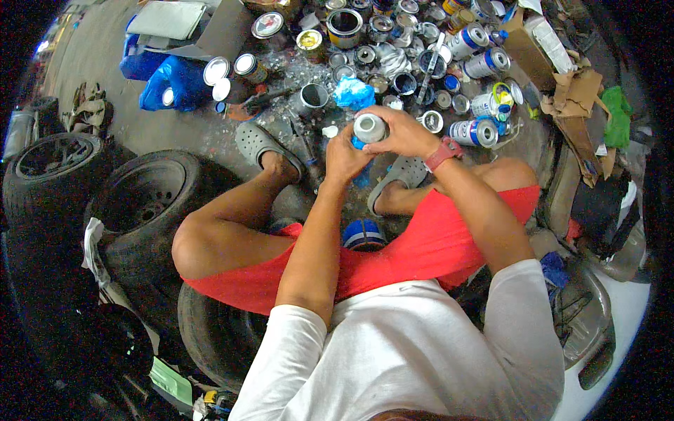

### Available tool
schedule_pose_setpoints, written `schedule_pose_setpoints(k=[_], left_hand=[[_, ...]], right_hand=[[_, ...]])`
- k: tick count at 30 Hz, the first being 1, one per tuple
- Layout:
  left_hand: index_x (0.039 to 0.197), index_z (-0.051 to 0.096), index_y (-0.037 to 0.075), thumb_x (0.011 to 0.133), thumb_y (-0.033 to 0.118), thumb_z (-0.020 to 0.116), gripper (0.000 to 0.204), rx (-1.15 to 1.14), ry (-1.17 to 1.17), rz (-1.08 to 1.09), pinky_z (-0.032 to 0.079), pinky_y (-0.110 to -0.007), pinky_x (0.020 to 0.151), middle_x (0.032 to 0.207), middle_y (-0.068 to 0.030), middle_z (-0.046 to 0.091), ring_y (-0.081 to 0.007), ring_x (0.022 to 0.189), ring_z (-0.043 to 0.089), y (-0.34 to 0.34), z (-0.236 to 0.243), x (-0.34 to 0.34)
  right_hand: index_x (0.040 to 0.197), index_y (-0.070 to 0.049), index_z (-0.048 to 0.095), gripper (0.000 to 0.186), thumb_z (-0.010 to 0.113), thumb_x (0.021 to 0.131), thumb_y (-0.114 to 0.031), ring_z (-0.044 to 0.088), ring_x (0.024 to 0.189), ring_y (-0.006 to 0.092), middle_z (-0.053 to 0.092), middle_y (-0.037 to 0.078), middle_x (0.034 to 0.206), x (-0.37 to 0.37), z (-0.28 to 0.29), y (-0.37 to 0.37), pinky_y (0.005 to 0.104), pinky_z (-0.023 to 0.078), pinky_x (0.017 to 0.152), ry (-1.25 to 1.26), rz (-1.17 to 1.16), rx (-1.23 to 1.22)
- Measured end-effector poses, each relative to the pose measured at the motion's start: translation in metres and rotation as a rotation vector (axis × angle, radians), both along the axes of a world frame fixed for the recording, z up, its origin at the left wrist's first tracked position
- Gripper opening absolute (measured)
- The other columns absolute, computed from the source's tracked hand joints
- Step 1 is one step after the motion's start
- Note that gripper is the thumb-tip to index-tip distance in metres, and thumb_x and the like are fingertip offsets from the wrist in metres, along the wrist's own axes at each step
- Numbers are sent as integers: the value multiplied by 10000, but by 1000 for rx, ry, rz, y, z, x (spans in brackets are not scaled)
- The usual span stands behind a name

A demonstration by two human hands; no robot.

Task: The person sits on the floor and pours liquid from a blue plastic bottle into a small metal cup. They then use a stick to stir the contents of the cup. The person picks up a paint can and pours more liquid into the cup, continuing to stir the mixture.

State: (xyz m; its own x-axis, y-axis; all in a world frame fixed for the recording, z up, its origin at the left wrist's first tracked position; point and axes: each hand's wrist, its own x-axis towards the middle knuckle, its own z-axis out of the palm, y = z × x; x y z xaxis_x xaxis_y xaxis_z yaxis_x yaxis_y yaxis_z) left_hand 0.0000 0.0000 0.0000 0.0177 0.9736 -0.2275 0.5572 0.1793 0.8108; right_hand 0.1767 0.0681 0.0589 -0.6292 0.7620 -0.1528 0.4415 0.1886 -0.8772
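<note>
Both my hands hold a small round container (370, 128) with a pale grey-white top, in front of me between my feet. My left hand (344, 156) is wrapped round its left side. My right hand (401, 132), with a red watch on the wrist, curls round its right and far side. The container's lower part is hidden by my fingers; bits of blue show beneath it. Just beyond my hands lies a crumpled light-blue plastic or cloth (353, 92). An open grey can (314, 96) stands to its left.
Several paint cans (345, 28) crowd the floor ahead. More cans (486, 63) lie on their sides at the right, near torn cardboard (572, 105). A blue bag (172, 84) and a cardboard box (221, 28) are at far left. Tyres (147, 200) stand beside my left leg.
</note>
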Motion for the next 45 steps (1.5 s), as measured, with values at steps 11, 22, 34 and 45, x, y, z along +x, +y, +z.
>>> schedule_pose_setpoints(k=[11, 22, 34, 45], left_hand=[[1258, 638, 105, 790, 374, 799, 563, 13, 540, -243, 528, -420, 850, 1051, -221, 704, -351, 976, 691, 91, 217, -147], [1260, 633, 37, 867, 106, 720, 409, 291, 543, 82, 462, -321, 893, 1124, -78, 679, -137, 955, 580, 76, 259, -179], [1246, 627, 9, 808, 254, 751, 517, 178, 568, 49, 471, -325, 872, 1099, -127, 684, -202, 970, 626, 88, 270, -165], [1237, 639, 34, 810, 183, 761, 468, 246, 546, 54, 474, -316, 799, 1073, -116, 693, -168, 862, 601, 80, 275, -175]], right_hand=[[1231, -135, 569, 573, 827, 722, -194, 655, 1050, 311, 675, 132, 1140, -36, -111, -44, 403, 511, 889, -41, -669, 1], [1327, 22, 373, 884, 896, 659, -227, 495, 1227, 316, 467, 227, 1335, -74, -145, -111, 420, 401, 1041, -139, -1171, -544], [1155, 13, 604, 462, 653, 888, -361, 586, 1060, 464, 620, 311, 1120, -243, -241, -45, 497, 471, 924, -178, -769, -475], [897, -26, 557, 368, 515, 1018, -371, 580, 548, 155, 645, 99, 765, -201, -103, -9, 329, 486, 506, 538, -871, -765]])
